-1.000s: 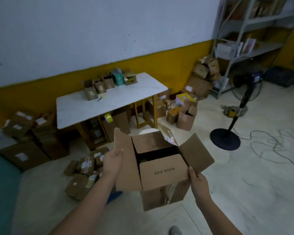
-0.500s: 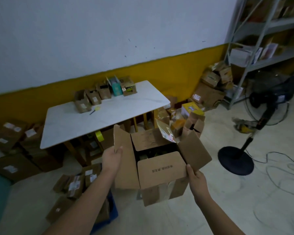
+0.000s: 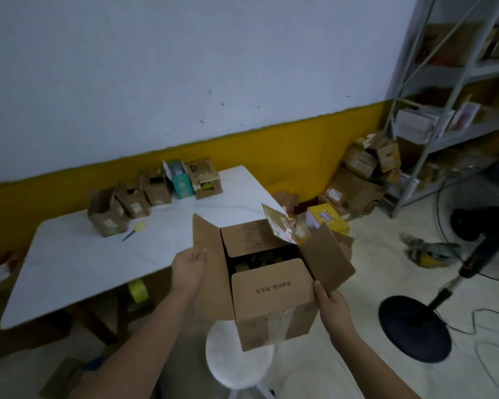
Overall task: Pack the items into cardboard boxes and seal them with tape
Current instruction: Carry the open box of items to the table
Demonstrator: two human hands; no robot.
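Observation:
I hold an open cardboard box (image 3: 271, 300) in the air between both hands, near the white table's (image 3: 78, 260) front right corner. All its flaps stand up or out, and dark items with some yellow-green show inside. My left hand (image 3: 189, 269) grips the upright left flap with the thumb over its edge. My right hand (image 3: 333, 308) holds the box's right side just under the right flap. A yellow tape roll (image 3: 138, 290) hangs below the table edge.
Several small cardboard boxes (image 3: 133, 201) and a teal carton (image 3: 182, 184) line the table's back, with a blue-handled tool (image 3: 133, 231) in front. A white round stool (image 3: 236, 361) stands below the box. A standing fan (image 3: 432, 306), cables, stacked boxes (image 3: 357, 180) and metal shelving (image 3: 450, 90) fill the right.
The box has come closer to the table while both hands keep the same grips. The view has swung so the table looms larger and the stool now shows under the box.

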